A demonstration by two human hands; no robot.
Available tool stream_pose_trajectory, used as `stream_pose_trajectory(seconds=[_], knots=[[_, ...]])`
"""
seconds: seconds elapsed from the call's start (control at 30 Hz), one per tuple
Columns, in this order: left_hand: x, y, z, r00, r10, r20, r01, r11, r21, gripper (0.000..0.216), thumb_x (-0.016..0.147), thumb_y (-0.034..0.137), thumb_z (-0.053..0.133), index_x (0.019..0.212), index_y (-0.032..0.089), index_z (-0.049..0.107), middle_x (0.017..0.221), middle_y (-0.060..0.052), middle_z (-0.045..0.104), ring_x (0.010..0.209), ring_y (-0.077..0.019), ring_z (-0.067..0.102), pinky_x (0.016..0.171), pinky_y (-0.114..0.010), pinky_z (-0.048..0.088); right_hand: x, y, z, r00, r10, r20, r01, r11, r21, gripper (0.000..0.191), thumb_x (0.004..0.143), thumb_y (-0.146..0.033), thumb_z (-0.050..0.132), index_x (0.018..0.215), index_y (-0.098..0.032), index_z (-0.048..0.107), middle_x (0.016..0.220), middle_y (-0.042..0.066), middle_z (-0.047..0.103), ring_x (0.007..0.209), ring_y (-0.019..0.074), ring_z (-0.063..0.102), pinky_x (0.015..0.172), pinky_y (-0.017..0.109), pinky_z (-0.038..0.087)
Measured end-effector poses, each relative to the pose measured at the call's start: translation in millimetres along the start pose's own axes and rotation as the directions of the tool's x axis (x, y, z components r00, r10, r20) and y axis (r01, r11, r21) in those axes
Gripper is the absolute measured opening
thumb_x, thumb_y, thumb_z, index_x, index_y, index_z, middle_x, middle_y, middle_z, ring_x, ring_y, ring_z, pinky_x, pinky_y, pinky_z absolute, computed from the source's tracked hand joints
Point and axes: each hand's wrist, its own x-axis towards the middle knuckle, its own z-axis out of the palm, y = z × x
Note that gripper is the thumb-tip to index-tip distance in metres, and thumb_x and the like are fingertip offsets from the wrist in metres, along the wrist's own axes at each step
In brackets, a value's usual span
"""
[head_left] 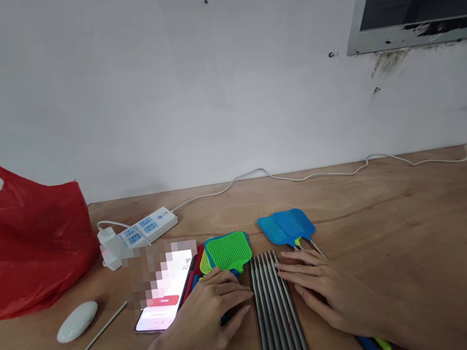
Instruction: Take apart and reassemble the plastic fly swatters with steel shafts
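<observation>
The right hand (320,283) partly hides the blue swatters (282,228).

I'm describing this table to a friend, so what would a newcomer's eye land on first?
Probably the big red plastic bag at the far left, bright against the pale wall. Next might come the row of metal rods lying side by side between the left hand and the right hand, and the glowing phone beyond the left wrist. The green mesh head near the rods' far ends also stands out.
</observation>
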Motion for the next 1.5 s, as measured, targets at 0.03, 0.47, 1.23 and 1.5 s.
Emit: stream_pose_trajectory(seconds=[0.03, 0.47, 1.23, 1.5], knots=[[0, 0, 0, 1.0, 0.002, 0.0, -0.002, 1.0, 0.0, 0.019, 0.094, 0.016, 0.053, 0.104, 0.022, 0.068, 0.101, -0.002, 0.074, 0.094, -0.0233, 0.06, 0.087, -0.039, 0.046, 0, 2, 2, 0.999, 0.001, -0.052, -0.001, 1.0, -0.001, 0.043, 0.093, -0.011, 0.047, 0.133, -0.022, 0.059, 0.132, 0.006, 0.067, 0.131, 0.0256, 0.051, 0.11, 0.05, 0.038], [1, 3, -1, 0.999, 0.012, 0.03, -0.013, 1.0, 0.018, 0.02, 0.098, 0.018, 0.044, 0.094, 0.019, 0.064, 0.092, -0.003, 0.069, 0.088, -0.0217, 0.06, 0.085, -0.038, 0.042, -2, 27, 5, 0.891, 0.346, -0.294, -0.398, 0.907, -0.138, 0.012, 0.084, -0.016, 0.05, 0.091, -0.021, 0.058, 0.075, 0.002, 0.063, 0.069, 0.0223, 0.062, 0.061, 0.032, 0.04], [0, 0, 1, 1.0, 0.015, 0.017, -0.016, 0.997, 0.08, 0.025, 0.101, 0.02, 0.041, 0.089, 0.018, 0.063, 0.086, -0.004, 0.065, 0.083, -0.021, 0.056, 0.079, -0.036, 0.042, 1, 38, -5, 0.728, 0.653, -0.208, -0.667, 0.745, 0.003, 0.038, 0.072, -0.017, 0.057, 0.109, -0.02, 0.048, 0.061, -0.004, 0.054, 0.057, 0.0217, 0.058, 0.056, 0.029, 0.031], [-1, 0, -1, 0.996, 0.066, -0.054, -0.06, 0.992, 0.108, 0.029, 0.101, 0.02, 0.038, 0.085, 0.018, 0.062, 0.081, -0.004, 0.064, 0.078, -0.02, 0.056, 0.075, -0.035, 0.043, 12, 24, -15, 0.664, 0.732, -0.153, -0.269, 0.425, 0.864, 0.041, 0.075, -0.043, 0.072, 0.107, -0.024, 0.053, 0.07, -0.006, 0.053, 0.052, 0.0118, 0.051, 0.047, 0.022, 0.035]])
